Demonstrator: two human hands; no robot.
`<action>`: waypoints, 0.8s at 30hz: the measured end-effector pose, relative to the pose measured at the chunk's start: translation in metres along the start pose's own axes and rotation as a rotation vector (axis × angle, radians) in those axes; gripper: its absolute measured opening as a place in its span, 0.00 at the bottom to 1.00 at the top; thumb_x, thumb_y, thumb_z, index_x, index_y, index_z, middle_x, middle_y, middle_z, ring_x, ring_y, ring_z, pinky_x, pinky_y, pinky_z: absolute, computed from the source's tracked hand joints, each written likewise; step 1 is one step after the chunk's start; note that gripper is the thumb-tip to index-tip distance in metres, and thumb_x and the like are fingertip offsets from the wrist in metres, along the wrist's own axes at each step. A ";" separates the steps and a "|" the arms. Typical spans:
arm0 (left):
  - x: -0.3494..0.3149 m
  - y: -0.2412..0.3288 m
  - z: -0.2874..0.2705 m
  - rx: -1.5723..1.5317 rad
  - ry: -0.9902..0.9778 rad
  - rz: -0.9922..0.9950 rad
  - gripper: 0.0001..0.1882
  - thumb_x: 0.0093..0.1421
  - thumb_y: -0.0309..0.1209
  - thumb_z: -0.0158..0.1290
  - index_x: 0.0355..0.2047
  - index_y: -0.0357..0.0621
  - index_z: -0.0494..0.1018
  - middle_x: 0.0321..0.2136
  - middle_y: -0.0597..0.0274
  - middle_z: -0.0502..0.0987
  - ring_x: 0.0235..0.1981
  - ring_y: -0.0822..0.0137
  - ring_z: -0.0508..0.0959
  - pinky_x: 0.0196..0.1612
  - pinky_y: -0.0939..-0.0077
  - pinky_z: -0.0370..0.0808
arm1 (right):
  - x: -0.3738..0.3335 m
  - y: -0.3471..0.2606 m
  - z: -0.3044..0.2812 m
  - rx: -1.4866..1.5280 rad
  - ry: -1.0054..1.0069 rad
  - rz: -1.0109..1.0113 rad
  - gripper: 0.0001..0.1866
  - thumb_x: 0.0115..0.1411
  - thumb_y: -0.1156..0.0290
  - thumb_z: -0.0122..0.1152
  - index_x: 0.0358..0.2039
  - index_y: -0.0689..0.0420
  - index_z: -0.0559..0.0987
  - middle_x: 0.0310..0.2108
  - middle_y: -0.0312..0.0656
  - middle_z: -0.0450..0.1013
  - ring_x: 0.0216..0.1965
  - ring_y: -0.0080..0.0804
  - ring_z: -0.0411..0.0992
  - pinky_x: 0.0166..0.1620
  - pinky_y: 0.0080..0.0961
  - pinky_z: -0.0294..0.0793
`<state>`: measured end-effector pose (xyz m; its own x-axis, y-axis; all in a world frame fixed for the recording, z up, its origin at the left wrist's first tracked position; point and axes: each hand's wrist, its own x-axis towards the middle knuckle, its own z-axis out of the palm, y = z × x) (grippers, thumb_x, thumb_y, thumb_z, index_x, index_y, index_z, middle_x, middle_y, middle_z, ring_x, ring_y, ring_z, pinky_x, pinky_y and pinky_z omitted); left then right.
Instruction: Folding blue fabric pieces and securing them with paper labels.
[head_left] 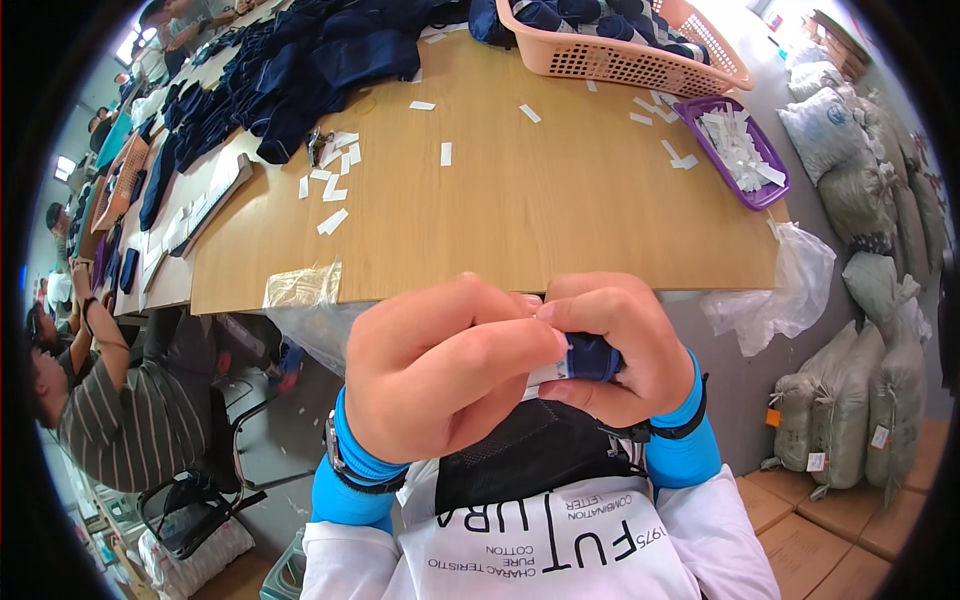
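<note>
Close to my body, just off the table's near edge, both hands meet around a small navy cloth roll (595,360). My right hand (640,335) is closed on the roll, with its thumb and fingers on either side. A white paper strip (545,375) with some blue marking lies against the roll's left end. My left hand (440,370) is closed, its fingertips pinched at that strip and touching the fingers of my right hand. My left fingers hide part of the strip and roll.
Loose white strips (446,154) lie scattered on the wooden table (480,230). A purple basket (770,195) holds many more. Behind stands a pink basket (620,58) of navy rolls. Navy garments (300,60) are heaped far left. A seated person (130,420) is at left; sacks (845,400) stand right.
</note>
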<state>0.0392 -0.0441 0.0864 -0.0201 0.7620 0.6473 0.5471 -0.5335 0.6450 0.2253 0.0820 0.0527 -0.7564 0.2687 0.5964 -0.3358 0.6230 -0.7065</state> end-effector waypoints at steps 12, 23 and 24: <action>0.004 0.000 -0.004 0.113 -0.043 0.036 0.14 0.50 0.16 0.69 0.38 0.40 0.86 0.29 0.59 0.80 0.35 0.62 0.84 0.43 0.66 0.84 | -0.003 -0.004 0.003 -0.135 0.080 0.020 0.28 0.53 0.65 0.83 0.49 0.59 0.76 0.42 0.47 0.80 0.39 0.53 0.79 0.41 0.39 0.78; 0.000 0.006 -0.001 0.225 -0.004 0.027 0.13 0.49 0.18 0.71 0.37 0.40 0.87 0.26 0.61 0.78 0.30 0.61 0.84 0.40 0.67 0.86 | 0.000 0.001 0.002 -0.111 0.049 0.026 0.28 0.52 0.65 0.83 0.49 0.58 0.76 0.41 0.46 0.80 0.38 0.53 0.79 0.40 0.39 0.77; -0.002 0.005 0.000 0.224 -0.004 0.028 0.13 0.49 0.18 0.71 0.37 0.40 0.87 0.26 0.61 0.78 0.30 0.61 0.84 0.40 0.67 0.86 | 0.000 0.000 0.002 -0.110 0.054 0.019 0.28 0.52 0.65 0.83 0.49 0.57 0.76 0.40 0.46 0.80 0.38 0.53 0.79 0.40 0.39 0.77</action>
<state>0.0416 -0.0480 0.0883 0.0005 0.7497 0.6618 0.7199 -0.4596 0.5201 0.2239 0.0805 0.0514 -0.7294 0.3188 0.6053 -0.2559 0.6934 -0.6736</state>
